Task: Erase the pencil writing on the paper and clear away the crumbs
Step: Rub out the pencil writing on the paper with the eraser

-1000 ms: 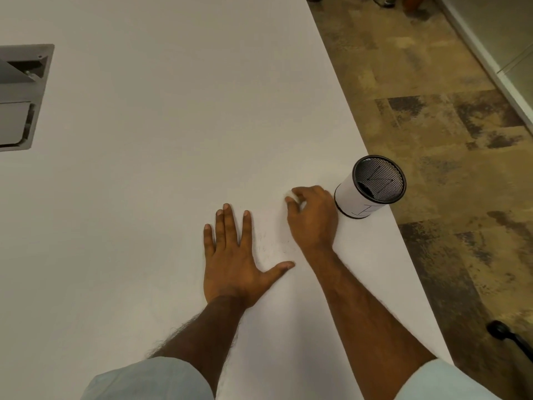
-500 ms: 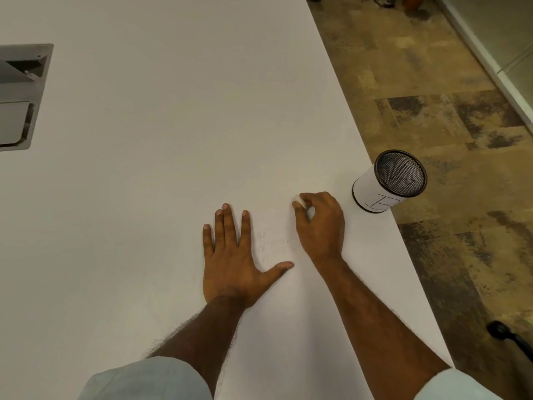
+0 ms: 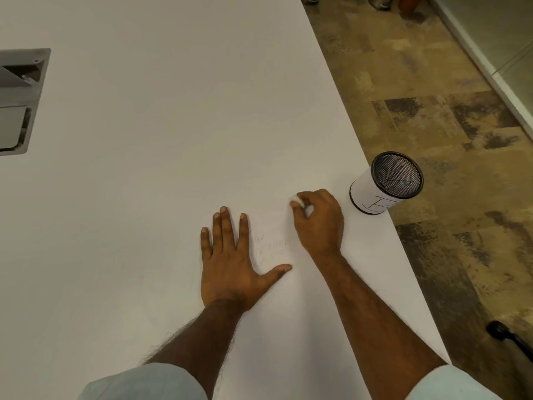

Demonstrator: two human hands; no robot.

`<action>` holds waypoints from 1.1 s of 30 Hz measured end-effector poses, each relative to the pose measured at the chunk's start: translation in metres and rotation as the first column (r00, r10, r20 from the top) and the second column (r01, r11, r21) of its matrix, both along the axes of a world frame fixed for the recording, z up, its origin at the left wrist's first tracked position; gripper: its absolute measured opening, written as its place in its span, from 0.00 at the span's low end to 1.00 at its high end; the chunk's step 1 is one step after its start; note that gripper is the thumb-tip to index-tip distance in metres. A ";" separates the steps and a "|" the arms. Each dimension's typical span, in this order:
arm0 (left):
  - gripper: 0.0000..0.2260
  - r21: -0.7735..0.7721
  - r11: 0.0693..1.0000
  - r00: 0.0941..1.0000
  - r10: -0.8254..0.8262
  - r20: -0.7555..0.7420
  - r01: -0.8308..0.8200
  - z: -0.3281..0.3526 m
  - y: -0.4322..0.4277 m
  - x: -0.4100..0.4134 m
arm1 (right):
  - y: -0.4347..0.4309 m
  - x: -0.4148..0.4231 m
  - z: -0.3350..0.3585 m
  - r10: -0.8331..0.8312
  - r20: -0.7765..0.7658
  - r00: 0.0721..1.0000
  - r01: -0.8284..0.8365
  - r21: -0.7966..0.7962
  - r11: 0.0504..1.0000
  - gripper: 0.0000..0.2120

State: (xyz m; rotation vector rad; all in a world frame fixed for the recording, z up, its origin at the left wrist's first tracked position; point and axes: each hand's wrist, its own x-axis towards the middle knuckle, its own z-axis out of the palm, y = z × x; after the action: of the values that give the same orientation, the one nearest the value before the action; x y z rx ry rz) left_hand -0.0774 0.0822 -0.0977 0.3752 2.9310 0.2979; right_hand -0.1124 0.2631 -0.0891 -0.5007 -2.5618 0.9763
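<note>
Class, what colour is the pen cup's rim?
Black, seen best in the head view on the pen cup.

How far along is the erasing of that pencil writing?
Nothing looks finished: faint pencil lines show on the paper between the hands. In hand: the left hand presses flat on the sheet, while the right hand pinches a small white eraser just beyond the writing. Left: rubbing out those lines, then clearing crumbs, none visible yet.

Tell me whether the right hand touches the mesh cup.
Apart. The head view shows a strip of bare table between the right hand and the cup.
</note>
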 end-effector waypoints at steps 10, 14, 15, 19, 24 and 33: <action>0.54 -0.003 1.000 1.000 -0.005 -0.001 0.005 -0.003 0.001 -0.001 | -0.008 0.008 -0.003 0.045 -0.012 0.999 -0.045 0.000 0.999 0.08; 0.55 -0.005 1.000 1.000 -0.002 -0.003 0.002 -0.003 0.001 -0.001 | -0.012 0.005 -0.001 -0.019 -0.018 1.000 0.018 -0.056 0.998 0.07; 0.55 -0.003 1.000 1.000 -0.003 -0.003 0.003 -0.003 0.001 0.000 | -0.015 0.007 -0.001 0.039 -0.018 0.999 -0.040 -0.066 0.997 0.07; 0.55 0.003 1.000 1.000 -0.004 -0.005 0.004 -0.001 0.000 0.000 | -0.017 0.014 0.000 0.274 -0.006 0.962 -0.274 0.010 0.962 0.06; 0.54 -0.009 1.000 1.000 -0.003 0.006 0.003 0.000 0.000 0.000 | -0.002 -0.004 0.001 0.026 0.012 1.000 -0.026 0.008 1.000 0.07; 0.54 -0.009 1.000 1.000 -0.005 0.007 0.005 0.000 0.001 0.001 | -0.019 0.012 0.000 0.233 0.016 0.972 -0.233 0.087 0.969 0.06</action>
State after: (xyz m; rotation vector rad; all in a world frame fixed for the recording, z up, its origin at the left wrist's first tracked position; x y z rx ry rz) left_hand -0.0767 0.0827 -0.0978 0.3787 2.9228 0.2849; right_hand -0.1008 0.2439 -0.0891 -0.1805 -2.6995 0.9315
